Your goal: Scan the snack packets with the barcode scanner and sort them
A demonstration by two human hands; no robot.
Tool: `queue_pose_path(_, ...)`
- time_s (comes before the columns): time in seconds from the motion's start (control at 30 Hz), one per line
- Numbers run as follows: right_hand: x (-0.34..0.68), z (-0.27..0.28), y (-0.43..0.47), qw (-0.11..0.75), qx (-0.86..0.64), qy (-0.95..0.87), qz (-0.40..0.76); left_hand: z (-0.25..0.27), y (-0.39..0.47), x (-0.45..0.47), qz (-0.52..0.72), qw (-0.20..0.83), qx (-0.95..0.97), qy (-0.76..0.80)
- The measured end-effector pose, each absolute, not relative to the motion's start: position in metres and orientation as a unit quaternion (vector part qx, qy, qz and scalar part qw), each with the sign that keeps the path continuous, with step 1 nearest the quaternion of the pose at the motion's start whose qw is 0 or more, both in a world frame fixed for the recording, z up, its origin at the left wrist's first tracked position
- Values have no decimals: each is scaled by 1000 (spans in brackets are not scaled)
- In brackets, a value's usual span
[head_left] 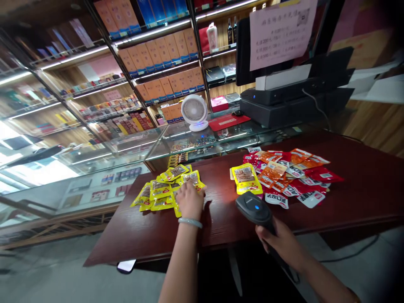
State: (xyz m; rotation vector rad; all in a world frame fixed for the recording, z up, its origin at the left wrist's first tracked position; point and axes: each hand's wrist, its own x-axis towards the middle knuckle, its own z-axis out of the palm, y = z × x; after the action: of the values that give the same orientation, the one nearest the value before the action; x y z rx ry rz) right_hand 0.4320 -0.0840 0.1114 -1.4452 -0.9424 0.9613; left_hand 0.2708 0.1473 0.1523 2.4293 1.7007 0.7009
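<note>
My right hand is wrapped round the handle of a black barcode scanner with a blue light on top. The scanner's head points toward a yellow snack packet at the near left of a mixed heap of red, orange and white snack packets. On the left side of the dark red table, my left hand, with a pale bangle at the wrist, rests over a pile of yellow snack packets. Its fingers lie on the right end of that pile, thumb apart; the fingertips are partly hard to make out.
Behind the table stands a glass display counter with a white fan and a red mat. A monitor with a paper notice and a black cash drawer stand at the back right. Stocked shelves line the wall.
</note>
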Motion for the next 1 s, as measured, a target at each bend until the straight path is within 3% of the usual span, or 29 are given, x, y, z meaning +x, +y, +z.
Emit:
queue_pose_path(0.13,431,103,-79,542,-605,-402,422,157,178,244,115,-29,750,651)
queue_pose_path(0.27,432,104,-78,539,-607,-401,424,152,182,241,122,-35,766,630)
queue_pose_path(0.33,431,108,-78,542,-608,-398,423,148,174,243,147,11,785,602)
queue_pose_path(0.53,431,122,-73,563,-591,-402,415,131,138,249,243,275,784,501)
queue_pose_path(0.83,431,126,-75,578,-588,-400,401,126,125,259,286,342,768,459)
queue_pose_path(1.0,428,122,-79,557,-602,-411,399,129,119,306,325,489,713,384)
